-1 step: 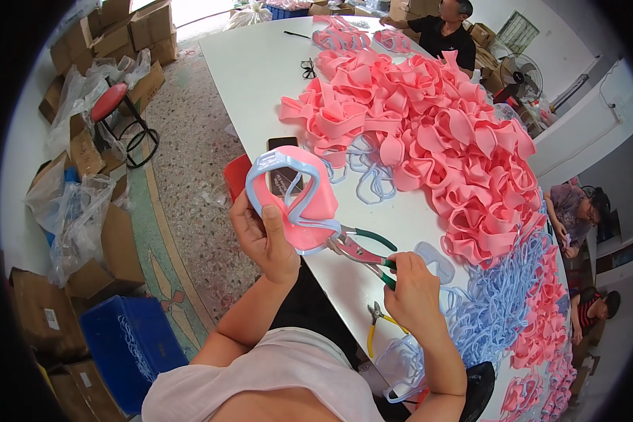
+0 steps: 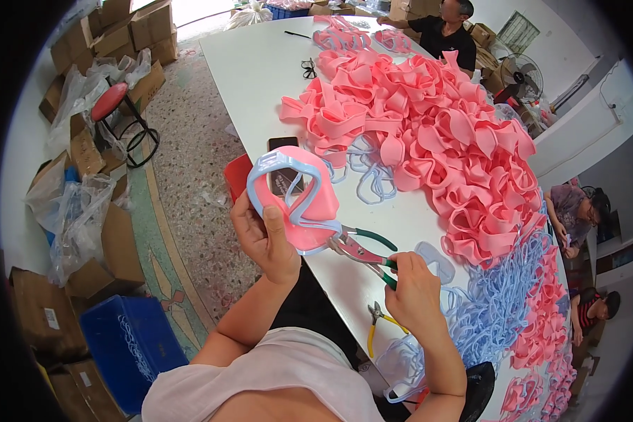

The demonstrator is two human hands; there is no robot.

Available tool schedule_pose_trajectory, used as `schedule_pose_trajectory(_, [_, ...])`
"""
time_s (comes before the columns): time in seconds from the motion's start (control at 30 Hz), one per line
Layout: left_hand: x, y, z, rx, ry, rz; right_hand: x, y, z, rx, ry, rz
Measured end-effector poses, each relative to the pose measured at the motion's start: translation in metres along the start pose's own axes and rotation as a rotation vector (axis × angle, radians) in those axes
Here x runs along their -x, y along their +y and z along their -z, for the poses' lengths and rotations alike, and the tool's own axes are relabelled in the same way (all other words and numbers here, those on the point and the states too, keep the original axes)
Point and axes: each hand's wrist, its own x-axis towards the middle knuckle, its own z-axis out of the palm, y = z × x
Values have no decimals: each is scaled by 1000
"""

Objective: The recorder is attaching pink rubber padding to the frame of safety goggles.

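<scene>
My left hand [image 2: 266,243] grips a soft pink mask skirt [image 2: 319,200], its thumb over the near rim. A light-blue frame [image 2: 266,165] runs round the opening of the skirt. My right hand [image 2: 413,285] is closed round the green handles of a pair of pliers [image 2: 362,254]. The plier jaws meet the lower right edge of the blue frame; what exactly lies between them is too small to tell. Yellow-handled cutters [image 2: 373,330] lie on the table below my right hand. Behind the mask is a dark phone [image 2: 283,143], partly hidden.
A heap of pink skirts [image 2: 436,133] covers much of the white table [image 2: 250,77]. Tangled light-blue frames [image 2: 485,302] lie at the right. Eyeglasses [image 2: 308,68] rest farther back. Co-workers sit beyond. A blue bin [image 2: 126,344], cartons and a red stool [image 2: 110,102] stand left.
</scene>
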Motion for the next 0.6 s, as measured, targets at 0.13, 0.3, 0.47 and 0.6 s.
schedule_pose_trajectory(0.13, [1,1,-4,13,-16,17,1,2,-3,49,-43,-37])
schedule_pose_trajectory(0.3, [-3,-5,-3,-20,-46,5,2,7,-2,58,-17,-30])
schedule_pose_trajectory(0.47, [-9,-15,4,194,28,198,10,-4,13,-16,-44,26])
schedule_pose_trajectory(0.6, [-14,-20,6,250,90,342,14,-5,13,-57,-55,-11])
